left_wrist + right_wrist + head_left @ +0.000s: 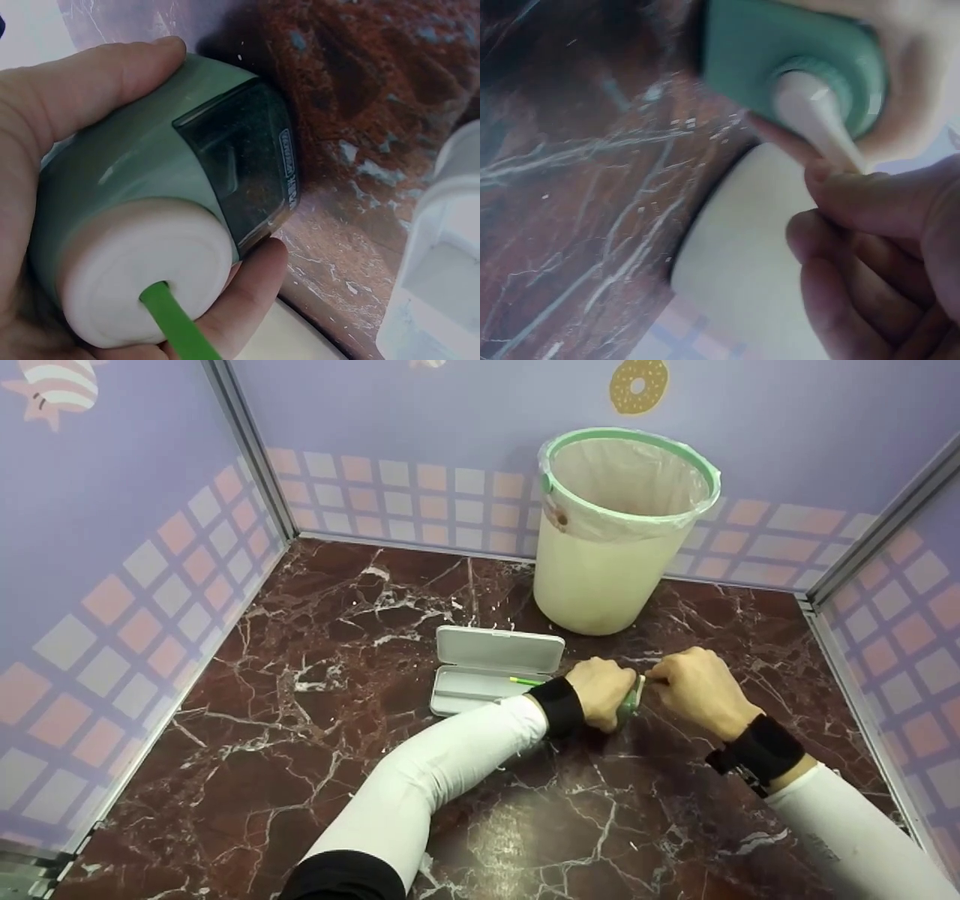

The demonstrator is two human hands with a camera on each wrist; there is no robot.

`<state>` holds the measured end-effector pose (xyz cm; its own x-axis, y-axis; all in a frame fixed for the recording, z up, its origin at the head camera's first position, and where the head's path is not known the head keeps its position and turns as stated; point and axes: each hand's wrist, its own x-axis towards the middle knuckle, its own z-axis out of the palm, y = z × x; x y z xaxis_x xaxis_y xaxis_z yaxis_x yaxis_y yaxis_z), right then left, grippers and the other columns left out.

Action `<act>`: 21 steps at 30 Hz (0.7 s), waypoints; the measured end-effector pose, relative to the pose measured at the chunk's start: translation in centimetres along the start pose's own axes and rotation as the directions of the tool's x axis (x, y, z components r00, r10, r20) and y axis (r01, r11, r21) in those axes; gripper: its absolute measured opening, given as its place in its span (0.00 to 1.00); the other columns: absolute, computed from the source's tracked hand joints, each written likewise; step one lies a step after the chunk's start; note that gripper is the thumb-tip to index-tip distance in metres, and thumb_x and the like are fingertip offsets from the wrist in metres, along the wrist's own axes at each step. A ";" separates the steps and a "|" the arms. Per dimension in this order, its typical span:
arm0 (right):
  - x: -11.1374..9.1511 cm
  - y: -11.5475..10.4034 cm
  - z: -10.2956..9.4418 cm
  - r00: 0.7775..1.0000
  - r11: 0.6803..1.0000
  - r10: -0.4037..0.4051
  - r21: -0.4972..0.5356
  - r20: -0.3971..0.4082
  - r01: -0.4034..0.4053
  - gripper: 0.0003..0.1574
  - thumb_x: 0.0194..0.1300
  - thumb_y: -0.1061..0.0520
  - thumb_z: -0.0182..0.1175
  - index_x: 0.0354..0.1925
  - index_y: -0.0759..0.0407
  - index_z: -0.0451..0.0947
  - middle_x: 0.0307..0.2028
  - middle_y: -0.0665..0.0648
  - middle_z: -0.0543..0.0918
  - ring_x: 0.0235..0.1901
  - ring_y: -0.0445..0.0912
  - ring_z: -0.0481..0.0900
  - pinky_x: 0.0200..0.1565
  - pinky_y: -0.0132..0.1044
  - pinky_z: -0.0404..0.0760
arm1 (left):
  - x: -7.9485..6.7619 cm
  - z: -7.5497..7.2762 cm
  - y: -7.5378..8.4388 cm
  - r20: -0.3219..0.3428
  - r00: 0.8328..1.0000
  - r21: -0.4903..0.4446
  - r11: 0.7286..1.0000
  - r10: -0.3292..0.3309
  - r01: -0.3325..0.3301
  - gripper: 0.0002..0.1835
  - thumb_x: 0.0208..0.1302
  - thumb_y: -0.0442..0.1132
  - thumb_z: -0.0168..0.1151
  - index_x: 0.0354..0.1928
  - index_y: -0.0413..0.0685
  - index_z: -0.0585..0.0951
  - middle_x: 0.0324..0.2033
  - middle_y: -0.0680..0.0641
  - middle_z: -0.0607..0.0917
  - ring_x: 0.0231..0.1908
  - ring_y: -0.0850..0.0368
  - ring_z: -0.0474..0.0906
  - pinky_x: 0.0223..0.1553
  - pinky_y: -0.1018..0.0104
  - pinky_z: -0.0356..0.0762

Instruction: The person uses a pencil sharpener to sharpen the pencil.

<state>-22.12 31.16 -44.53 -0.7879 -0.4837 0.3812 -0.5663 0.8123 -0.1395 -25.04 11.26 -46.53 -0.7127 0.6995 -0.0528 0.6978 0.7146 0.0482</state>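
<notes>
My left hand [600, 690] grips a green crank pencil sharpener [127, 172], thumb on one side and fingers on the other. A green pencil [178, 324] stands in the hole of its round white front [105, 277]. Beside that front is a dark see-through shavings drawer [244, 165]. On the sharpener's opposite side, my right hand [697, 690] pinches the pale crank handle [821, 124] between thumb and finger, other fingers curled. In the head view, a green length with a yellowish end overlaps the open pencil case [465, 682] by my left wrist.
A cream waste bin [600, 574] with a green rim and clear liner stands behind my hands by the back wall. The case's raised lid [495, 649] faces me. Patterned panels enclose the dark red marbled table [300, 765] at the back and both sides.
</notes>
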 end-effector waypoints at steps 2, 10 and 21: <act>0.2 0.2 0.4 0.999 1.000 0.025 -0.003 0.021 -0.025 0.12 0.51 0.70 0.73 0.22 0.52 0.90 0.18 0.51 0.85 0.18 0.47 0.78 0.25 0.55 0.80 | 0.1 0.0 0.0 0.003 1.000 0.003 1.000 -0.003 0.003 0.28 0.53 0.49 0.83 0.55 0.53 0.84 0.48 0.48 0.94 0.48 0.46 0.93 0.47 0.53 0.94; 0.6 0.5 1.5 0.993 0.999 0.053 -0.015 0.108 -0.051 0.18 0.54 0.72 0.68 0.17 0.53 0.79 0.19 0.56 0.81 0.19 0.54 0.81 0.24 0.58 0.79 | 0.2 0.2 0.1 0.001 1.000 -0.009 1.000 0.003 -0.003 0.27 0.54 0.49 0.82 0.55 0.54 0.84 0.47 0.49 0.93 0.47 0.47 0.93 0.47 0.53 0.94; -0.7 0.8 3.9 0.998 0.999 -0.001 -0.033 0.068 0.003 0.14 0.56 0.73 0.64 0.22 0.57 0.79 0.22 0.60 0.83 0.23 0.62 0.85 0.25 0.62 0.81 | 0.1 0.1 0.0 -0.007 1.000 -0.010 1.000 0.006 -0.006 0.27 0.53 0.48 0.81 0.55 0.54 0.84 0.48 0.49 0.93 0.47 0.47 0.93 0.48 0.52 0.94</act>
<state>-23.02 30.89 -48.45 -0.8020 -0.5055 0.3182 -0.5605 0.8210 -0.1083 -25.07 11.28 -46.66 -0.7091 0.7036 -0.0459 0.7012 0.7105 0.0587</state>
